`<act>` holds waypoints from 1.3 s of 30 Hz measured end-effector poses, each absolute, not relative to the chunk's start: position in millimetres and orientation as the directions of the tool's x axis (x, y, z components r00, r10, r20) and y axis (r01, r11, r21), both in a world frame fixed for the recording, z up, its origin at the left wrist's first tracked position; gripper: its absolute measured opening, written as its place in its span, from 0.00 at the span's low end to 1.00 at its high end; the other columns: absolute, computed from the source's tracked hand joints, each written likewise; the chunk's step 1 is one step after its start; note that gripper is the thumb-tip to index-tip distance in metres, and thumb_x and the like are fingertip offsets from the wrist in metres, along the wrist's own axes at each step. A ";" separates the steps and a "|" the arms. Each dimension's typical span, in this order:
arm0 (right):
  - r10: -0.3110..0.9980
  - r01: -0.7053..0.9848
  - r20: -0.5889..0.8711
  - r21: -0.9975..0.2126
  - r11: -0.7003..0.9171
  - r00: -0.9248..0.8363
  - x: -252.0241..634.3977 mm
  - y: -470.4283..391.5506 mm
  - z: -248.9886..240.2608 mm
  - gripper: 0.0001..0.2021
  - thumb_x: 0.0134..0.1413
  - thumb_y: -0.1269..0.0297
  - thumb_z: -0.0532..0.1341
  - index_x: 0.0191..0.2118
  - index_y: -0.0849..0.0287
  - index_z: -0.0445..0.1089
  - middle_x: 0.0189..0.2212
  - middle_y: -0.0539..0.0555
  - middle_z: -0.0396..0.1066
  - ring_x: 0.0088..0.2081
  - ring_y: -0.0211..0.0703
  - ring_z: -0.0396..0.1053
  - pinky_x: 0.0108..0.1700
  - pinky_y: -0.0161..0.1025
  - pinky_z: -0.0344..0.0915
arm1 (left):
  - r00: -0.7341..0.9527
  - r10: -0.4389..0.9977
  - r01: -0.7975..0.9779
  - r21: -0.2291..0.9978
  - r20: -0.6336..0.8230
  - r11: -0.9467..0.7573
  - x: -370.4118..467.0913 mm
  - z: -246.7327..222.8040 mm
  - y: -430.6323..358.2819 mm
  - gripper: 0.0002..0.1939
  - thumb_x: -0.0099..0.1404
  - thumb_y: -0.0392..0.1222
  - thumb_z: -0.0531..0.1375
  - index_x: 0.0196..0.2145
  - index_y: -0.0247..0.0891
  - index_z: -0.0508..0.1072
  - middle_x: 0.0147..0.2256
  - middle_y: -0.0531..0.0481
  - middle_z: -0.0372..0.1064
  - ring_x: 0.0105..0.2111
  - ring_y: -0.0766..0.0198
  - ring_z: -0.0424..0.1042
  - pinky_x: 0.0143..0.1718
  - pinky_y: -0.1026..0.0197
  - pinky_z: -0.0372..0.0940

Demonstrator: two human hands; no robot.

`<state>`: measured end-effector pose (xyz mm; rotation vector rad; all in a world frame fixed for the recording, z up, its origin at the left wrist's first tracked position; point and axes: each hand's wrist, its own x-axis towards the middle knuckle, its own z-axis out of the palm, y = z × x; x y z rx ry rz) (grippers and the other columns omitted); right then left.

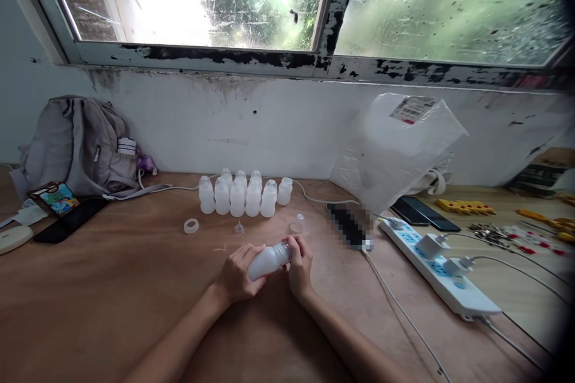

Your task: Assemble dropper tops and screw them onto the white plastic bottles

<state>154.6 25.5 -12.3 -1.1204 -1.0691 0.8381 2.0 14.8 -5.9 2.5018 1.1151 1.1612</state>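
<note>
A frosted white baby bottle (264, 263) lies tilted between my hands, its clear top end pointing right. My left hand (239, 273) is wrapped round the body of the bottle. At the other end, the fingers of my right hand (299, 263) are closed on the clear cap (283, 249). Beyond my hands on the table lie a white ring (191, 225), a clear teat (238, 228) and a clear round part (296, 227). Several similar bottles (238, 197) stand upright in rows behind them, most with clear caps. One open-topped bottle (284, 191) stands at their right end.
A white power strip (438, 269) with plugs and cables runs along the right, near a partly blurred phone (348, 224). Behind it a plastic bag (399, 143) leans on the wall. A grey backpack (76, 143) and a dark tablet-like slab (72, 220) occupy the left.
</note>
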 end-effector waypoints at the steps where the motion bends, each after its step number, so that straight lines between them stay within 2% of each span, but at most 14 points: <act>1: 0.920 -0.007 0.241 -0.967 0.256 0.310 152.5 25.0 -12.6 0.12 0.51 0.57 0.50 0.25 0.60 0.60 0.19 0.46 0.57 0.18 0.32 0.55 0.17 0.29 0.52 | 0.416 0.683 0.560 0.423 0.600 -0.712 2.5 -5.7 14.1 0.23 0.51 0.41 0.57 0.46 0.36 0.60 0.36 0.44 0.65 0.35 0.59 0.66 0.36 0.57 0.64; 17: 0.879 0.006 0.237 -0.966 0.257 0.414 144.4 18.4 -11.7 0.11 0.51 0.57 0.50 0.26 0.59 0.59 0.21 0.47 0.59 0.20 0.32 0.57 0.20 0.30 0.56 | 0.424 0.643 0.619 0.315 0.637 -0.720 9.4 -8.0 6.5 0.23 0.54 0.40 0.55 0.48 0.33 0.58 0.36 0.43 0.65 0.35 0.59 0.66 0.35 0.58 0.65; 24: 0.959 -0.077 0.183 -0.976 0.204 0.216 148.8 24.2 -3.6 0.11 0.50 0.55 0.51 0.31 0.59 0.61 0.22 0.47 0.59 0.17 0.32 0.57 0.15 0.29 0.56 | 0.422 0.678 0.655 0.315 0.601 -0.687 -2.0 -6.7 19.0 0.22 0.55 0.43 0.55 0.47 0.36 0.59 0.37 0.44 0.66 0.36 0.58 0.66 0.36 0.58 0.64; 28: 0.990 -0.138 0.033 -0.989 0.052 0.138 154.8 30.2 -1.6 0.13 0.47 0.53 0.53 0.35 0.56 0.60 0.21 0.45 0.60 0.14 0.31 0.57 0.12 0.29 0.55 | 0.403 0.703 0.683 0.319 0.586 -0.657 -6.5 -6.8 23.1 0.21 0.56 0.44 0.54 0.48 0.39 0.60 0.39 0.45 0.66 0.38 0.58 0.65 0.37 0.57 0.63; 30: 0.996 -0.165 -0.014 -0.986 -0.001 0.083 158.4 34.1 -0.2 0.13 0.45 0.52 0.54 0.32 0.57 0.60 0.19 0.44 0.60 0.14 0.31 0.57 0.11 0.28 0.53 | 0.364 0.721 0.676 0.365 0.590 -0.640 -6.7 -6.6 24.4 0.22 0.55 0.46 0.55 0.48 0.41 0.60 0.41 0.46 0.65 0.40 0.57 0.65 0.39 0.56 0.62; 32: 0.999 -0.166 0.020 -0.986 0.028 0.048 163.3 38.5 5.8 0.14 0.44 0.52 0.57 0.29 0.59 0.61 0.18 0.45 0.60 0.15 0.31 0.58 0.13 0.28 0.54 | 0.285 0.754 0.629 0.478 0.592 -0.613 -6.3 -6.4 26.5 0.26 0.53 0.48 0.57 0.49 0.41 0.58 0.44 0.45 0.63 0.42 0.57 0.64 0.42 0.55 0.62; 35: 0.972 -0.128 0.189 -0.970 0.207 0.139 174.1 47.9 27.5 0.14 0.43 0.54 0.58 0.31 0.61 0.64 0.21 0.48 0.62 0.18 0.32 0.59 0.17 0.30 0.58 | 0.124 0.833 0.477 0.704 0.539 -0.527 -7.4 -7.3 32.3 0.28 0.55 0.48 0.56 0.51 0.39 0.53 0.47 0.42 0.59 0.43 0.59 0.64 0.40 0.57 0.63; 37: 0.911 -0.090 0.320 -0.931 0.353 0.258 182.6 58.0 49.5 0.14 0.45 0.55 0.58 0.35 0.60 0.64 0.26 0.49 0.63 0.21 0.32 0.61 0.21 0.31 0.61 | 0.033 0.878 0.376 0.808 0.478 -0.454 -10.1 -8.9 37.4 0.23 0.59 0.46 0.51 0.51 0.39 0.53 0.48 0.42 0.58 0.43 0.61 0.64 0.40 0.58 0.63; 39: 0.825 -0.022 0.440 -0.878 0.478 0.355 189.9 72.8 74.5 0.15 0.46 0.55 0.56 0.39 0.59 0.63 0.29 0.50 0.63 0.24 0.33 0.62 0.26 0.34 0.64 | -0.021 0.910 0.338 0.860 0.414 -0.383 -14.0 -10.7 42.2 0.18 0.61 0.46 0.48 0.49 0.39 0.56 0.46 0.43 0.60 0.42 0.62 0.64 0.39 0.58 0.63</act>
